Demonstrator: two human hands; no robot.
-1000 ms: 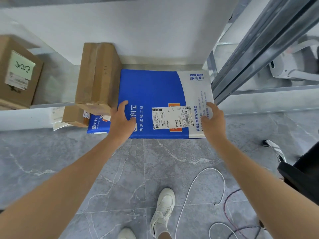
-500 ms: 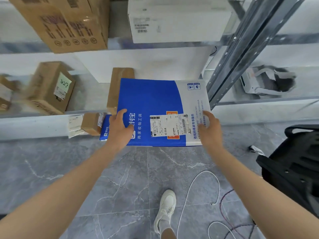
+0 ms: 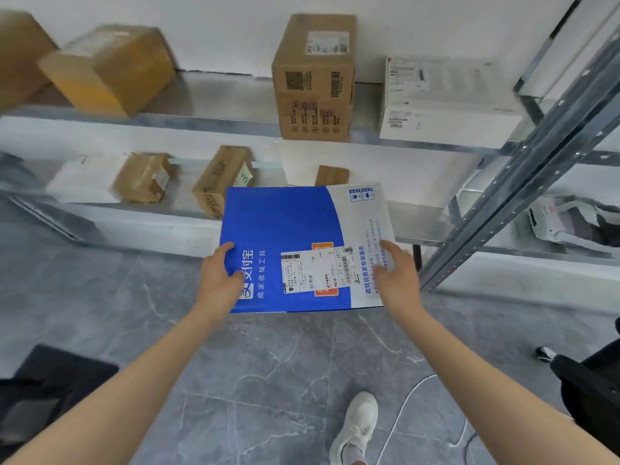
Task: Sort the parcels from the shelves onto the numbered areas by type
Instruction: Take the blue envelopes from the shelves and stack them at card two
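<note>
A person holds a flat blue-and-white mailer parcel [image 3: 292, 243] in both hands in front of a metal shelving rack [image 3: 523, 182]. The parcel's printed face and white shipping label [image 3: 315, 268] are turned up. The left hand [image 3: 219, 276] grips the blue left edge, thumb curled over the top and the other fingers hidden beneath. The right hand [image 3: 397, 280] grips the white right edge in the same way, thumb on the printed strip. The parcel's near edge hangs above the grey marble-pattern floor [image 3: 268, 364]; its far edge overlaps the lower shelf [image 3: 419, 213] in the view.

On the upper shelf [image 3: 218, 95] a tall brown carton [image 3: 313, 78] stands upright, just beside a white box [image 3: 443, 99] to its right. A blurred brown box [image 3: 110, 68] sits well apart to the left. The lower shelf carries a small taped box [image 3: 144, 177] and a tilted carton with a green note [image 3: 221, 179]. The top of another brown box [image 3: 331, 175] shows just behind the parcel. A white device [image 3: 570, 223] lies beyond the rack's upright at right.

On the floor are the person's white shoe [image 3: 359, 424], a white cable [image 3: 412, 394] and, at the right edge, a black bag [image 3: 590, 380].
</note>
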